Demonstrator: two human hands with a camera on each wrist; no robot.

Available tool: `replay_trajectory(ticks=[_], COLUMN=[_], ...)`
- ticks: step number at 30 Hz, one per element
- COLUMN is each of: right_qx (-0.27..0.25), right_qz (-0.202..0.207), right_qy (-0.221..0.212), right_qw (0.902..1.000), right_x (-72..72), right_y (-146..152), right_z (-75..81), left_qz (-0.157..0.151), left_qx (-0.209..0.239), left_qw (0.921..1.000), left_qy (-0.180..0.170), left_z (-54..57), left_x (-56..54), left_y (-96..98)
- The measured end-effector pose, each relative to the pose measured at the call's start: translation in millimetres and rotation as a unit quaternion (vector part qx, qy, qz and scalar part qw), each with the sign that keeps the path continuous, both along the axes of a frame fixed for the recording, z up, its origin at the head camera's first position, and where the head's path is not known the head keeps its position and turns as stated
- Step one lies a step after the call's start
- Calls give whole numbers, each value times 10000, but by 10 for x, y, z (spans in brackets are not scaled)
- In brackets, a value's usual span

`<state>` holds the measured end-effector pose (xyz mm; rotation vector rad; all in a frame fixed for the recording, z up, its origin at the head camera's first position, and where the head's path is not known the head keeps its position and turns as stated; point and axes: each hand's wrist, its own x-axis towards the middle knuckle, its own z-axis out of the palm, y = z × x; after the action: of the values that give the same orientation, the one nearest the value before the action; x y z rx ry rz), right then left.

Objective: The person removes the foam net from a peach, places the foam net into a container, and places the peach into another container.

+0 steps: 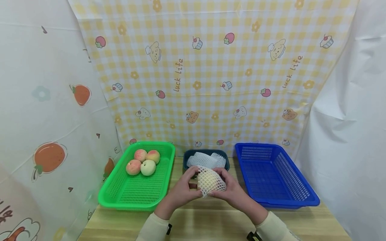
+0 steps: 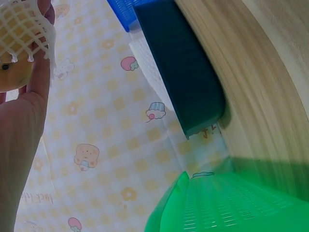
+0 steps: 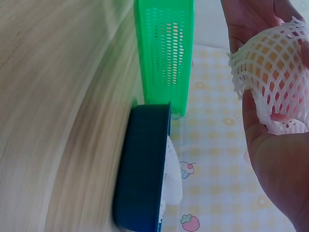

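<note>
Between my two hands, above the table's middle, is a peach (image 2: 14, 76) mostly covered by a white foam net sleeve (image 1: 211, 182). My left hand (image 1: 184, 190) holds it from the left, fingers and thumb curled about that side. On the right side, my right hand (image 1: 233, 191) grips the netted peach between thumb and fingers. In the left wrist view a bare yellow end of the peach shows below the net's edge. The right wrist view shows the net stretched over the fruit, its diamond mesh open. Some fingertips are hidden behind the net.
At left stands a green basket (image 1: 135, 205) with several peaches (image 1: 148, 167) at its far end. A dark teal box (image 2: 188, 72) behind my hands holds more white foam nets (image 1: 202, 160). A blue basket (image 1: 265, 174) stands at right. All rest on a wooden table (image 1: 208, 224).
</note>
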<state>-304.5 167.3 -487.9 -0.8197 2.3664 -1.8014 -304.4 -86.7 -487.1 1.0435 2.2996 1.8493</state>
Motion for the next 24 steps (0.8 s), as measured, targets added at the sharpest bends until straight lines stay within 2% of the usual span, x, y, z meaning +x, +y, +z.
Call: replay_trajectory(ticks=[5, 10, 19, 24], right_qx=[167, 408, 391, 162], right_qz=[-8, -18, -238, -521], right_qy=[9, 264, 1292, 1888], right_qw=[9999, 9988, 9906, 9805], right_x=[-28, -53, -66, -83], right_y=[-13, -14, -3, -19], right_z=[-21, -25, 23, -10], left_qz=[176, 329, 424, 552], left_qx=[-164, -337, -412, -358], left_qw=[9996, 9986, 9976, 9969], left_qy=[115, 252, 350, 431], left_z=[-11, -25, -54, -40], left_x=[-7, -30, -63, -79], left_y=[-21, -70, -142, -163])
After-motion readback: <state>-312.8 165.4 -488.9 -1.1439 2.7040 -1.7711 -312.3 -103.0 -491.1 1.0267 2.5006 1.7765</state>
